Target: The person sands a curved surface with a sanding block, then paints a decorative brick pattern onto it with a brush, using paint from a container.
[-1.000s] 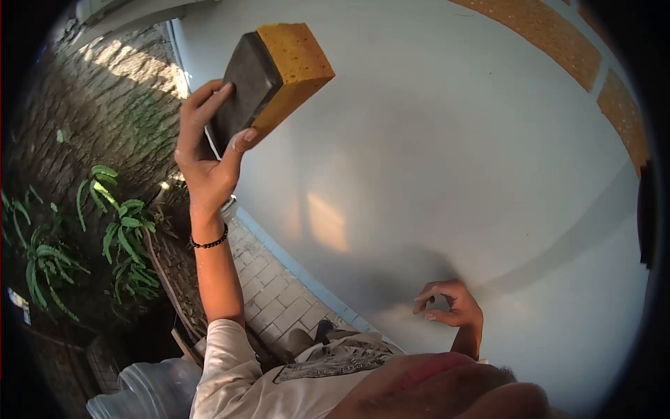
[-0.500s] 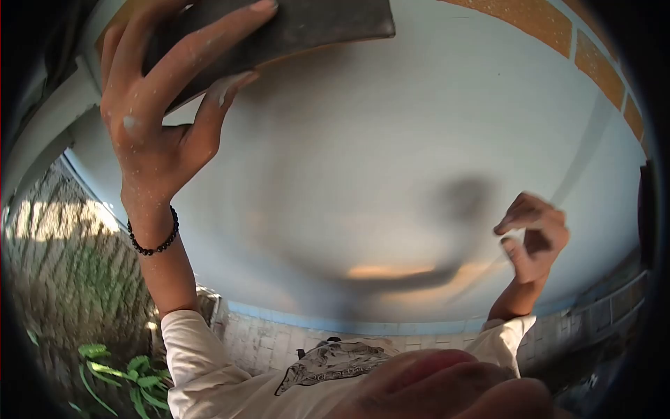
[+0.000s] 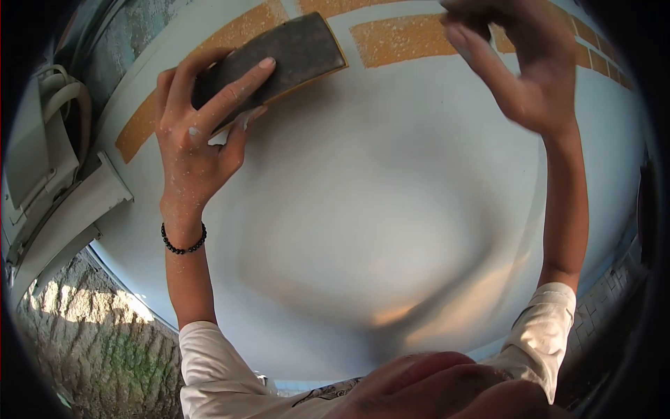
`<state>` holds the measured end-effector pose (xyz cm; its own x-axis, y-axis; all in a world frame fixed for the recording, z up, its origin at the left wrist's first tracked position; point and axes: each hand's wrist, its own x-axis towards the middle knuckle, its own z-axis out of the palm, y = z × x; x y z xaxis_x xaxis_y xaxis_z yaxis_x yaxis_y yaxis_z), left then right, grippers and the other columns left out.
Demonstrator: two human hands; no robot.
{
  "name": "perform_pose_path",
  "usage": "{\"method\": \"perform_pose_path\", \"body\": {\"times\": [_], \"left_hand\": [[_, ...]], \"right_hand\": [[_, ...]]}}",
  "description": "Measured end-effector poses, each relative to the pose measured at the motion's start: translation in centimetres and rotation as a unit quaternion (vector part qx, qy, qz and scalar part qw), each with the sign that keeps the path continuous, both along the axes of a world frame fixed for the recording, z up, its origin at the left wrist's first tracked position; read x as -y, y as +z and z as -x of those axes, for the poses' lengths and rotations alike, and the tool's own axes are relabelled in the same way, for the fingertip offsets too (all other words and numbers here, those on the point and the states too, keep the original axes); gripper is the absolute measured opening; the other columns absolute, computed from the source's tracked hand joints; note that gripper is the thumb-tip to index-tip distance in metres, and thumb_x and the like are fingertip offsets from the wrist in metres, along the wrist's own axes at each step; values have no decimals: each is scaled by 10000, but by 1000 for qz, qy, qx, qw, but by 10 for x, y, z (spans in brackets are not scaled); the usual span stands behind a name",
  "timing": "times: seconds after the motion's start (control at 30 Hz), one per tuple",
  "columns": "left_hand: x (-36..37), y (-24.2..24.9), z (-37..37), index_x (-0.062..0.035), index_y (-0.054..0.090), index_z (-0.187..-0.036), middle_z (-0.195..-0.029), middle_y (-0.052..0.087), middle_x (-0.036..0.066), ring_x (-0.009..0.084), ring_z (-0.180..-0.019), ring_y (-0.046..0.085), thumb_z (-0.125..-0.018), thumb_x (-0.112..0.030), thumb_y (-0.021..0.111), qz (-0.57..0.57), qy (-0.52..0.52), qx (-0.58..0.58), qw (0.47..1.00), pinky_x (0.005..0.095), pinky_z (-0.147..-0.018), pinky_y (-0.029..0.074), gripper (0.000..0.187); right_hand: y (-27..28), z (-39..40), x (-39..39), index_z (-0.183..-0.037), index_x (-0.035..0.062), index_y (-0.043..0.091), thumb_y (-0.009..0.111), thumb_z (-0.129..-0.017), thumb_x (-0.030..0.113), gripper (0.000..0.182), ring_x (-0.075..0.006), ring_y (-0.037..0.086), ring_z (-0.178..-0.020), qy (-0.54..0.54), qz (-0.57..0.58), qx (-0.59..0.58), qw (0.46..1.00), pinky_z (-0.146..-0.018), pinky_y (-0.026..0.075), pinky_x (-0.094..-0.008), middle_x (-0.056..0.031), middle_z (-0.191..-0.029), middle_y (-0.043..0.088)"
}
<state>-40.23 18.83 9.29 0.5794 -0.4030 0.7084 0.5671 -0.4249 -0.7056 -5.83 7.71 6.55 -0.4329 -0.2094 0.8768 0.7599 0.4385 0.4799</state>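
Okay, left fingers (image 3: 234, 92) first: we see them spread over the dark face of a block (image 3: 303, 47), thumb along its lower edge, so they're closed on it, gripping across its width. We get a thin yellow-orange edge on the block's wall side; whether it touches the wall (image 3: 370, 181) we can't tell. Block sits upper left, tilted, right end higher, overlapping the orange brick-like patches (image 3: 401, 40). Pale specks dot the left hand (image 3: 192, 150); black bead bracelet (image 3: 184, 251) at the wrist. Right hand (image 3: 541, 84), upper right: blurred, half-curled, thumb apart, reaching the top edge of view; we see nothing in its grasp. Both arms run down to pale sleeves (image 3: 209, 359). Further out we have a soft shadow (image 3: 447, 290) on the wall, white equipment (image 3: 28, 153) far left, rough bark-like surface (image 3: 115, 349) lower left.
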Motion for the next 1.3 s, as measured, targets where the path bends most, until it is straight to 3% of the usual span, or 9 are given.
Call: {"method": "perform_pose_path", "body": {"times": [0.03, 0.13, 0.27, 0.43, 0.5, 0.63, 0.8, 1.0, 1.3], "left_hand": [[1, 0, -3, -277, 779, -1237, -1236, 675, 55, 257, -1073, 589, -644, -48, 872, 6, 3, 1, 1000, 379, -937, 541, 643], [1, -5, -9, -316, 775, -1234, -1225, 670, 50, 260, -1071, 586, -646, -44, 866, 20, 12, 11, 1000, 383, -935, 540, 655], [-4, -7, -17, -358, 773, -1222, -1210, 664, 38, 259, -1067, 580, -652, -55, 866, 26, 31, 11, 999, 390, -899, 552, 652], [-4, -3, -18, -362, 772, -1222, -1214, 667, 37, 257, -1070, 582, -646, -46, 860, 28, 32, 6, 999, 388, -897, 550, 664], [-4, -3, -16, -340, 770, -1236, -1236, 673, 40, 255, -1079, 593, -654, -50, 866, 40, 42, 9, 998, 393, -945, 541, 657], [-7, -3, -17, -333, 768, -1242, -1253, 676, 39, 249, -1088, 598, -655, -54, 870, 50, 50, 16, 997, 397, -973, 537, 658], [-10, -4, -18, -384, 761, -1236, -1229, 662, 13, 245, -1071, 576, -641, -44, 863, 35, 55, 20, 998, 376, -907, 569, 693], [-8, -2, -18, -347, 765, -1242, -1259, 677, 33, 249, -1098, 598, -652, -56, 872, 41, 65, 11, 997, 398, -961, 540, 667], [-9, 0, -19, -382, 754, -1253, -1229, 661, 33, 269, -1102, 577, -626, -5, 834, 38, 52, 1, 998, 404, -944, 554, 736]], "right_hand": [[27, -3, -11, -1072, 12, 655, 728, -885, 88, 215, -170, 622, -802, 60, 9, 12, 998, -735, 505, -303, -92, -936, 669], [60, 26, -3, -942, -3, 641, 693, -795, 112, 194, -150, 606, -767, 58, 30, 50, 997, -706, 515, -310, -108, -890, 671], [79, 32, -11, -1062, -29, 606, 698, -741, 122, 367, -258, 635, -847, 52, 89, 208, 973, -781, 532, -396, -174, -972, 678], [87, 34, -48, -1277, -9, 503, 713, -706, 109, 620, -349, 649, -955, 59, 207, 196, 957, -859, 533, -457, -221, -1084, 654], [87, 27, -43, -1355, 20, 457, 711, -708, 100, 700, -357, 658, -993, 42, 224, 168, 959, -897, 539, -468, -217, -1105, 646], [72, 28, -58, -1452, 99, 391, 792, -685, 81, 866, -349, 666, -1049, 103, 137, 190, 967, -950, 551, -462, -205, -1096, 636], [64, 31, -82, -1511, 139, 355, 903, -625, 94, 1043, -311, 670, -1085, 155, 119, 139, 971, -943, 565, -441, -178, -1144, 625], [60, 31, -88, -1512, 138, 373, 900, -635, 97, 1024, -293, 673, -1108, 153, 79, 166, 971, -924, 580, -438, -140, -1319, 556], [56, 29, -89, -1483, 77, 392, 872, -658, 79, 954, -301, 693, -1066, 189, 68, 175, 964, -902, 585, -414, -177, -1354, 541]]}}
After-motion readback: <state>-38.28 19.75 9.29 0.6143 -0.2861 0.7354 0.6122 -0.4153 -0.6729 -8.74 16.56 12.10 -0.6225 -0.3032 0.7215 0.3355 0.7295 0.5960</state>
